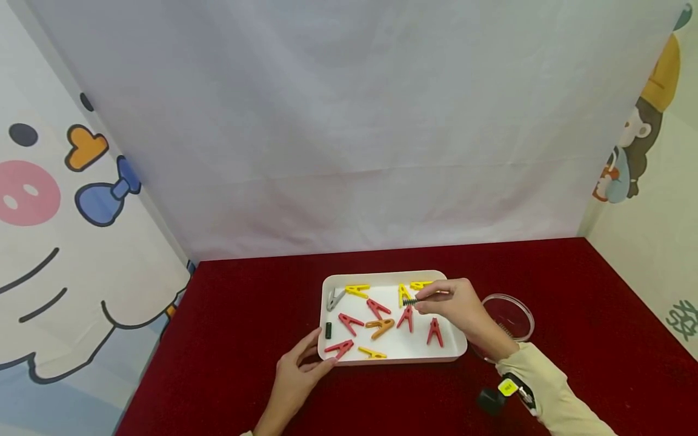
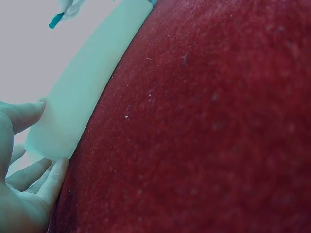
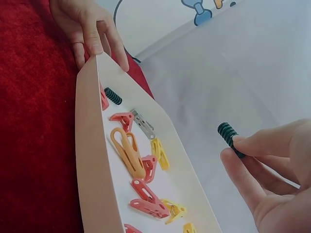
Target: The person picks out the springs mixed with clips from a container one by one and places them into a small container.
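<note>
My right hand pinches a dark green coil spring between thumb and fingertips, above the right half of a white tray. With thumb and fingers on either side, my left hand holds the tray's near left corner; its thumb lies at the rim in the left wrist view. Inside the tray lie several red clips, several yellow clips, an orange clip and a grey clip. Another dark spring rests near the tray's left wall.
A clear round dish stands right of the tray, partly hidden by my right forearm. Dark red cloth covers the table. A pale curtain hangs behind, with printed panels at both sides.
</note>
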Available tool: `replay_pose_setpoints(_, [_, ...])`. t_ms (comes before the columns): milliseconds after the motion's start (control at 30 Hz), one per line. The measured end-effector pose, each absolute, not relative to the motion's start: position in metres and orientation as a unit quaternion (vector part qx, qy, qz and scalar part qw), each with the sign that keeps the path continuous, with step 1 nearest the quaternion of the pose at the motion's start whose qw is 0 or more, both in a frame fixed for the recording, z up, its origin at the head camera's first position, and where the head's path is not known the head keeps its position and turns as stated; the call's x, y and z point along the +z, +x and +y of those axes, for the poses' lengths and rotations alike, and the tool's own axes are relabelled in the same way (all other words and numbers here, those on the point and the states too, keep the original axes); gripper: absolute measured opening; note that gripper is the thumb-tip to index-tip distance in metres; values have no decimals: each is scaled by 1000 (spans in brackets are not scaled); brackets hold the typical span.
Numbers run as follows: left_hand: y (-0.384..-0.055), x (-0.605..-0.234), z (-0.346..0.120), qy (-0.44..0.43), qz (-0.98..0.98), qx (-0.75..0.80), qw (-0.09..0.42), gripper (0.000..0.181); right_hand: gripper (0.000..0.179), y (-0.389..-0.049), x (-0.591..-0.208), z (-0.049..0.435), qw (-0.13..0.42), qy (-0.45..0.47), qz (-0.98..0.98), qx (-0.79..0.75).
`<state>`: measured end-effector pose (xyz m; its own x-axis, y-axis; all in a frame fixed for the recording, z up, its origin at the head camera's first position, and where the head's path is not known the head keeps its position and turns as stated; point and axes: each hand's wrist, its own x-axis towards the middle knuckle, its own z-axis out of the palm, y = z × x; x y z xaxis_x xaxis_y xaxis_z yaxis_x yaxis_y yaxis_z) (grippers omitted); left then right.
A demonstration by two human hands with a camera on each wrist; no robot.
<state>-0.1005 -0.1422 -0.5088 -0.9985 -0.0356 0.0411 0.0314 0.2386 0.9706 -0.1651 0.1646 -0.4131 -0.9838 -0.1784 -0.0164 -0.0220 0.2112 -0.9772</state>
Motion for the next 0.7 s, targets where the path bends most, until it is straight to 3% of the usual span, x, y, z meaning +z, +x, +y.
replay_pose_setpoints(333, [-100,-507,-142,-3,-787,-616,27,63,26,-161,-409,173,70,-60,778,-621])
replay_pose_setpoints(700, [-87,-470,-134,-1,-785,-619,24,61,26,-159,-401,185,61,-81,781,-616])
